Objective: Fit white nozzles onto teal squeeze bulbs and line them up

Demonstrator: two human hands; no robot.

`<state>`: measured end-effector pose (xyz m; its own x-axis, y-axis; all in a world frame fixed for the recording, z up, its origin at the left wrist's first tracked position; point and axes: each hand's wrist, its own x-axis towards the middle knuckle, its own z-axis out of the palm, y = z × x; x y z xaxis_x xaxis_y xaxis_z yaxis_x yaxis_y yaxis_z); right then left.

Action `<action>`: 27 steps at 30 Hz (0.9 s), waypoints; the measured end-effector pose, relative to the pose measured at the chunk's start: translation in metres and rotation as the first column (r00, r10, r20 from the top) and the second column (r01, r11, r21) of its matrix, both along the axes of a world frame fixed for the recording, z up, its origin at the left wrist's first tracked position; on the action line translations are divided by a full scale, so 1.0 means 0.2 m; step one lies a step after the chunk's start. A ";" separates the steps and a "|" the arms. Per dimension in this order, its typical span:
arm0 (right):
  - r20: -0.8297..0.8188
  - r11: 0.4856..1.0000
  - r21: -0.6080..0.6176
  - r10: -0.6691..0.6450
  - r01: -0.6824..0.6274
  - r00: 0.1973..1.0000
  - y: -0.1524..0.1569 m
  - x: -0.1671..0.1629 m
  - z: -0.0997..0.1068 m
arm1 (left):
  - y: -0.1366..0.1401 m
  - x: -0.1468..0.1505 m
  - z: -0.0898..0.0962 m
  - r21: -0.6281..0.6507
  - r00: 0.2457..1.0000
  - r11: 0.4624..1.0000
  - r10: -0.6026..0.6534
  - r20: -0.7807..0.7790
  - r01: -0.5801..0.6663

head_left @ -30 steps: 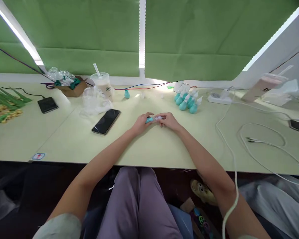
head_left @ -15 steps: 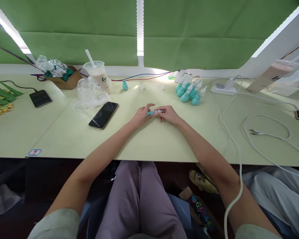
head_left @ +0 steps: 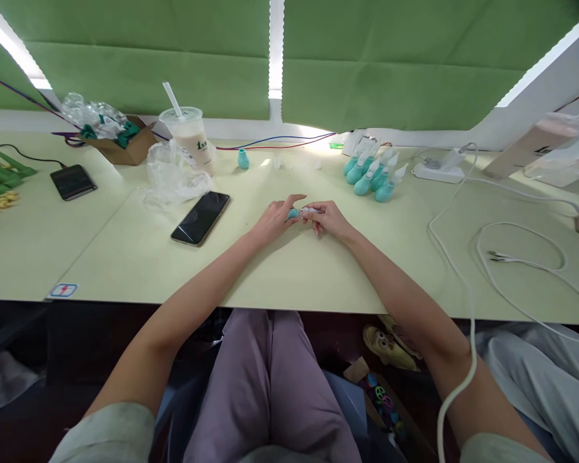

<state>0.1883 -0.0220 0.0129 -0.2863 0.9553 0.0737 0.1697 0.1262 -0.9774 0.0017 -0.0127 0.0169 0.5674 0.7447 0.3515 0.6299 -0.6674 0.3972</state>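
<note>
Gripping with 2 hands over pale-yellow smooth desk (head_left: 280, 273): holding teal rounded bulb (head_left: 293, 213), rubber by its look, in left hand (head_left: 271, 220); pinching translucent white plastic-looking tip (head_left: 311, 209) in right hand (head_left: 332, 220). Barely changed in 0.5 s, save for left index finger (head_left: 296, 197) stretched further across; apparently still working where bulb meets tip. Pointing tip rightward, with long axis near-parallel to desk edge.

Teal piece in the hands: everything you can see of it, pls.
The teal piece is small, with a smooth, rubbery-looking teal body at its left end and a clear-to-whitish part at its right. It lies roughly sideways between the hands: the left hand grips the teal end, the right hand pinches the whitish end. Fingers hide much of it, so its full outline, and whether it touches the table, can't be told.
</note>
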 end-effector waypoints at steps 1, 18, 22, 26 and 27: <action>-0.003 1.000 -0.010 0.002 -0.002 1.000 0.00 0.00 0.00 | 0.00 0.00 0.00 0.023 1.000 1.000 0.002 -0.019 -0.001; 0.360 0.957 0.290 -0.088 -0.022 0.929 0.02 0.04 0.01 | 0.01 0.01 -0.02 -0.180 0.991 0.984 0.026 0.134 -0.001; 0.528 0.834 0.539 -0.226 -0.117 0.819 0.00 0.05 0.04 | 0.03 -0.01 -0.04 -0.227 0.970 0.973 0.023 0.240 0.033; 0.587 0.770 0.610 -0.284 -0.184 0.759 -0.02 0.05 0.06 | 0.05 -0.01 -0.03 -0.228 0.950 0.973 0.034 0.310 0.039; 0.591 0.762 0.618 -0.285 -0.196 0.755 -0.02 0.06 0.06 | 0.05 -0.01 -0.02 -0.232 0.946 0.972 0.033 0.322 0.045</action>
